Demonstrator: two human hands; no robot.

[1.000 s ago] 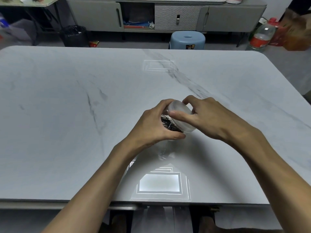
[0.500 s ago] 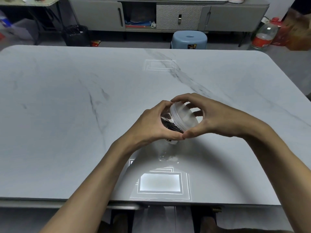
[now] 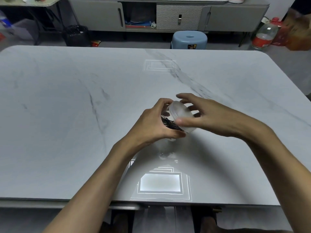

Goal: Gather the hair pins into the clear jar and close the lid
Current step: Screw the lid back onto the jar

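My left hand [image 3: 154, 125] grips a clear jar [image 3: 170, 130] tilted on its side above the middle of the grey marble table [image 3: 67, 115]. Black hair pins [image 3: 169, 123] lie bunched inside the jar. A frosted white lid [image 3: 180, 116] sits on the jar's mouth, facing right. My right hand [image 3: 207, 116] surrounds the lid: the thumb presses its lower edge, and the fingers are spread and partly lifted around its top. Most of the jar's body is hidden behind my left palm.
A blue stool [image 3: 189, 39] stands beyond the table's far edge, before a grey cabinet [image 3: 168, 13]. A plastic bottle [image 3: 263, 37] stands on the floor at the right, a black bin [image 3: 75, 35] at the left.
My right hand has turned around the lid and its fingers have loosened and spread. The jar stays tilted in my left hand at about the same spot.
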